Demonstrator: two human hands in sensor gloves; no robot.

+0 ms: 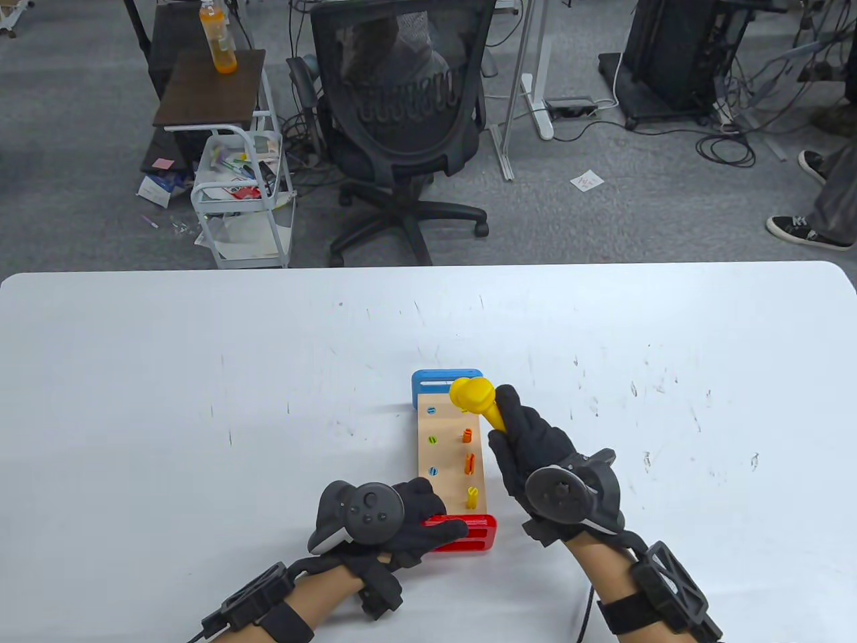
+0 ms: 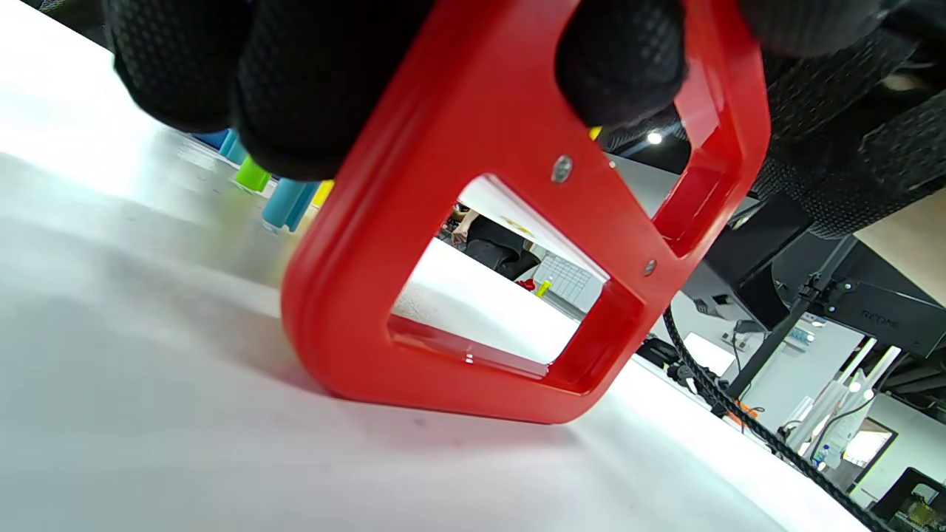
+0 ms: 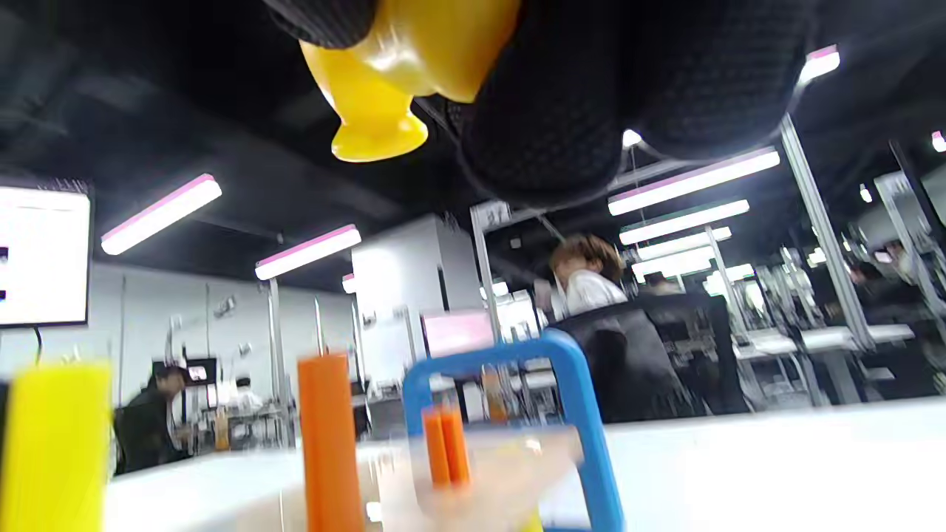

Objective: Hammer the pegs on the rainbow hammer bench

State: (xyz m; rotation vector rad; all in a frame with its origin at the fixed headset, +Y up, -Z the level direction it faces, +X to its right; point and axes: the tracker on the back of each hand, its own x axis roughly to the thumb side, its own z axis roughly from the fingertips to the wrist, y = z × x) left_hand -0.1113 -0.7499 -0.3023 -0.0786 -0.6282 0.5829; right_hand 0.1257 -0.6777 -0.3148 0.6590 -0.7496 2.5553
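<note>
Hands (image 1: 395, 519) flank bench (image 1: 450, 462); office chair (image 1: 398, 100) beyond table (image 1: 201, 368).

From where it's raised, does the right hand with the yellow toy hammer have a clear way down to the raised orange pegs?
Probably yes. The right hand holds the yellow toy hammer above the bench's right row, nothing over the raised orange pegs; the left hand grips the red end frame, clear of them.

The table view is bright and evenly lit from overhead, with the white table (image 1: 201, 375) near overexposure and only faint, soft shadows. Its far edge bows slightly from lens distortion. In the left wrist view the red end frame (image 2: 517, 244) is sharp, carrying small glints, while the near tabletop blurs. The right wrist view is dim above, with glaring ceiling light strips (image 3: 159, 213) and smeared orange pegs (image 3: 329, 436).
</note>
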